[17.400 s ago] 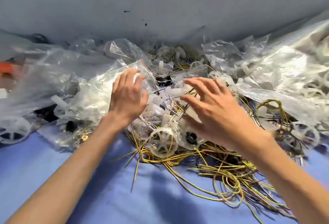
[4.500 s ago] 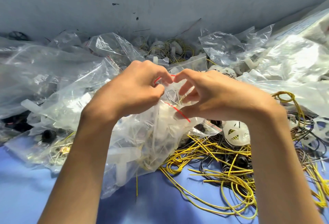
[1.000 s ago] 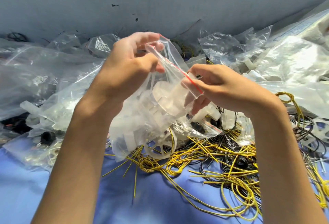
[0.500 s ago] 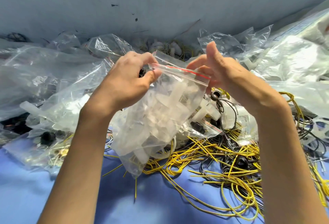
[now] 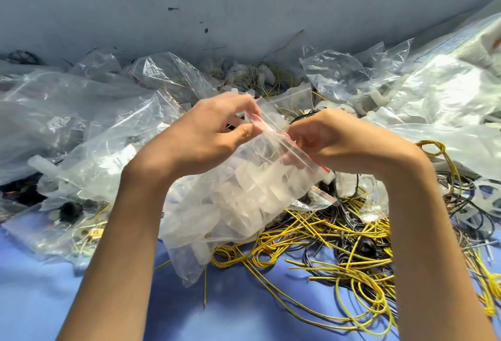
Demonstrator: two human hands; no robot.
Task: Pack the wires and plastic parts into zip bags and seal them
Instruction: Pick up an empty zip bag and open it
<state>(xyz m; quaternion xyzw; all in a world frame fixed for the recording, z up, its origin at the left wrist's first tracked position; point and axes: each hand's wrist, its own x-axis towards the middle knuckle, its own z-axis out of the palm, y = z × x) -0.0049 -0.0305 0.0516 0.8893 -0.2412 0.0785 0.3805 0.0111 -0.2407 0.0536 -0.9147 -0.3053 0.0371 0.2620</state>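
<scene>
I hold a clear zip bag [image 5: 238, 205] stuffed with white plastic parts above the blue table. Its red-lined zip strip [image 5: 287, 140] runs slanted from upper left to lower right between my hands. My left hand [image 5: 214, 134] pinches the upper left end of the strip between thumb and fingers. My right hand [image 5: 333, 140] grips the strip's middle and right part with curled fingers. Whether the zip is closed along its length is not clear. Loose yellow and black wires [image 5: 339, 246] lie tangled on the table below and to the right.
Many clear plastic bags [image 5: 81, 129], some filled, are heaped to the left, behind and to the right [image 5: 447, 97]. A grey wall [image 5: 244, 2] rises just behind the heap. Bare blue tabletop [image 5: 35, 300] shows near me at lower left.
The bag's zip strip has tilted from nearly level to slanting down right. My right hand's fingers have curled down onto the strip, and both hands have dropped slightly.
</scene>
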